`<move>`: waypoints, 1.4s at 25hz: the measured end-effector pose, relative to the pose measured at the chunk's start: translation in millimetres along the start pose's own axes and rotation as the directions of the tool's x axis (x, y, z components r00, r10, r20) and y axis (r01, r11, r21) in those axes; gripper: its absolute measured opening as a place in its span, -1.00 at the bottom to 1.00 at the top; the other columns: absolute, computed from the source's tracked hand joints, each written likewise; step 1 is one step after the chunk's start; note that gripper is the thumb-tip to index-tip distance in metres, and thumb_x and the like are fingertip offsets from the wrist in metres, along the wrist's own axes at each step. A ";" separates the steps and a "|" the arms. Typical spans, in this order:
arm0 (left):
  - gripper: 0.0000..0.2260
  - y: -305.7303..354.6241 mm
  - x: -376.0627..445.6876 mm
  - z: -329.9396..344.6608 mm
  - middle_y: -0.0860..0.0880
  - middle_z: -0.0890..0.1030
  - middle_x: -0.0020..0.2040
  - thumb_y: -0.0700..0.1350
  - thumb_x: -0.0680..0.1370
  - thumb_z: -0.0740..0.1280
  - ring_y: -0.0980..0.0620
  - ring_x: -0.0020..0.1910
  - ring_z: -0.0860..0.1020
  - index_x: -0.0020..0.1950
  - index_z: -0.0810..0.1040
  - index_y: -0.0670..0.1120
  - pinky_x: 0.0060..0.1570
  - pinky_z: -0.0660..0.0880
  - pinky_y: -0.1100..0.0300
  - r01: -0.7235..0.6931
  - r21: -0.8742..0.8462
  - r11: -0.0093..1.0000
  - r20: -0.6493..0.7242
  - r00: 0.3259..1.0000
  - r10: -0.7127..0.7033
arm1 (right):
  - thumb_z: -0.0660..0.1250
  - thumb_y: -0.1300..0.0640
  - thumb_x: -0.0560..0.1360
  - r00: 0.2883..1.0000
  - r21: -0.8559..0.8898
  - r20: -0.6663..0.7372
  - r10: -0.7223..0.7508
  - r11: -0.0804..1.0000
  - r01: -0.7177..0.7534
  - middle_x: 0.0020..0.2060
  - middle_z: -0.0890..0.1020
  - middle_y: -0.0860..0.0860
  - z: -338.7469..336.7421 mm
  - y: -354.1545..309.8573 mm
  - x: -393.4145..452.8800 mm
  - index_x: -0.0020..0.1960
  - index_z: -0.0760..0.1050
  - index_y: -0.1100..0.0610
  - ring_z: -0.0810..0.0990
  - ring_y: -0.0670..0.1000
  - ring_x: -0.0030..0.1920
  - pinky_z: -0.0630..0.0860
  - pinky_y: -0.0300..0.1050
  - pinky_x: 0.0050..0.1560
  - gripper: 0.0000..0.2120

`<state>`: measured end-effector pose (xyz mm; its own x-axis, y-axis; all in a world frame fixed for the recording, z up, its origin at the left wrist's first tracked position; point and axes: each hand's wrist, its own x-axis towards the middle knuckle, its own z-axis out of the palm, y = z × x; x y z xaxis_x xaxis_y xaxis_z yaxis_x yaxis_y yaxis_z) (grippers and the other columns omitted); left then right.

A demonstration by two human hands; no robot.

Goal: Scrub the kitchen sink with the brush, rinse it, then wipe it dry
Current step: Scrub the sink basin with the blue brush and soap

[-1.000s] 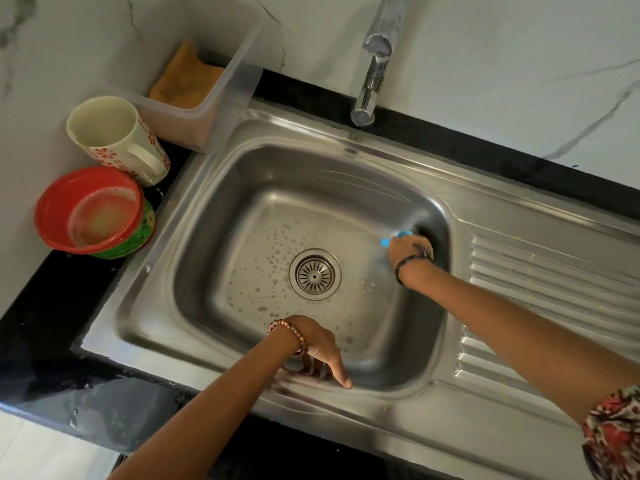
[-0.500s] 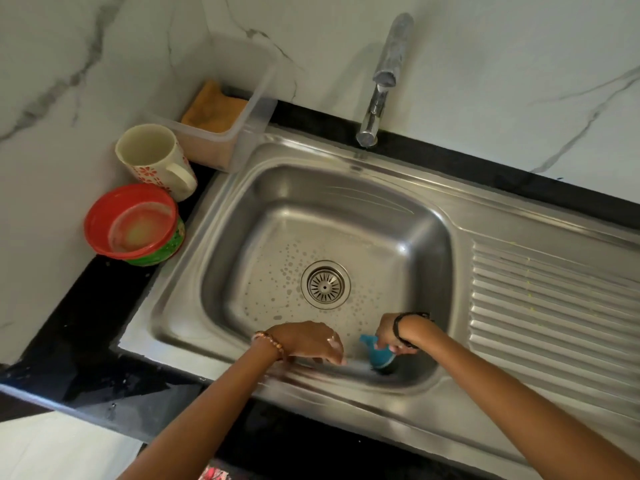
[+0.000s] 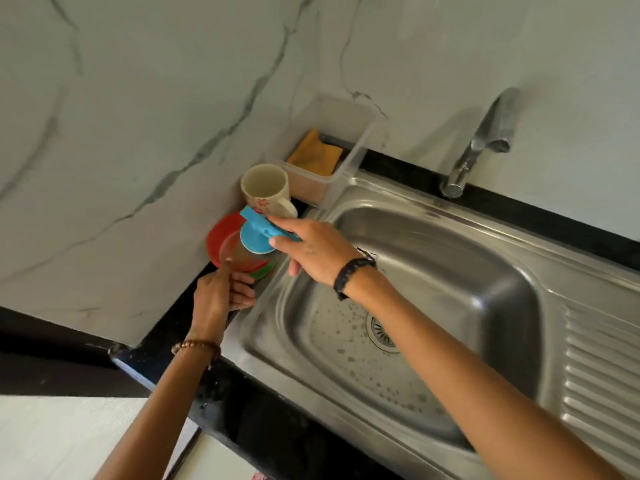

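Head view, centre-left of frame: right hand (image 3: 311, 252) pinches handle of blue plastic round-headed dish brush (image 3: 256, 239), above red plastic bowl (image 3: 221, 239) on black counter (image 3: 242, 410). Left hand (image 3: 220, 292) grips bowl's near rim. Brush likely light, stiff, wet-slippery; hold by handle.

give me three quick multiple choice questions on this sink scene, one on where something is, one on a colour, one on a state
1. Where is the orange cloth?
A) in the sink
B) in the clear container
C) under the tap

2. What colour is the brush in the right hand?
A) blue
B) yellow
C) white

3. What is the left hand doing?
A) hanging idle
B) turning the tap
C) gripping the red bowl

Answers:
1 B, the cloth lies inside the container.
2 A, its round head and handle are blue.
3 C, the thumb sits on the bowl's rim with the fingers curled beneath.
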<state>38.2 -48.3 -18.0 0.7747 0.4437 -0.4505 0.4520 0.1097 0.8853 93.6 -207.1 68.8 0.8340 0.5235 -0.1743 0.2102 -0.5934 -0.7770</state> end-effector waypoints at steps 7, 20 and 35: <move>-0.55 6.7 7.8 -10.7 -0.05 0.55 -0.56 -0.07 0.64 0.04 0.06 -0.57 0.54 -0.29 0.53 -0.26 -0.51 0.52 0.32 0.069 -0.063 0.996 0.014 0.998 -0.069 | 0.10 0.08 0.61 0.989 -0.232 0.108 0.103 0.970 -0.075 0.18 0.56 0.19 58.5 -1.6 77.1 0.39 0.33 0.13 0.60 0.18 0.00 0.54 0.02 0.07 -0.63; -0.55 6.7 4.7 -10.3 -0.05 0.57 -0.53 -0.05 0.65 0.04 0.00 -0.53 0.55 -0.28 0.54 -0.23 -0.46 0.53 0.26 0.076 -0.044 0.996 -0.032 0.996 -0.078 | 0.08 0.08 0.62 0.990 -0.364 0.123 -0.073 0.924 0.113 0.24 0.52 0.12 32.5 -19.2 50.0 0.46 0.23 -0.01 0.56 0.13 0.13 0.46 -0.06 0.07 -0.59; -0.67 -7.8 -0.3 159.4 -0.11 0.60 0.00 0.03 0.62 0.06 -0.11 -0.01 0.56 0.01 0.53 -0.14 -0.05 0.46 0.07 -0.662 0.749 -0.009 0.661 0.747 0.077 | 0.06 0.28 0.41 0.386 0.889 -0.029 0.922 -0.153 0.432 -0.65 0.50 0.03 -57.0 221.7 -102.5 -0.22 0.39 0.12 0.46 -0.16 -0.67 0.37 -0.46 -0.57 -0.83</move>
<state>104.9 -191.0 -43.2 0.9055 -0.2477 -0.3444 -0.1853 -0.9612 0.2041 83.8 -427.1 -51.1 0.5302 -0.3626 -0.7664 -0.1258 0.8603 -0.4941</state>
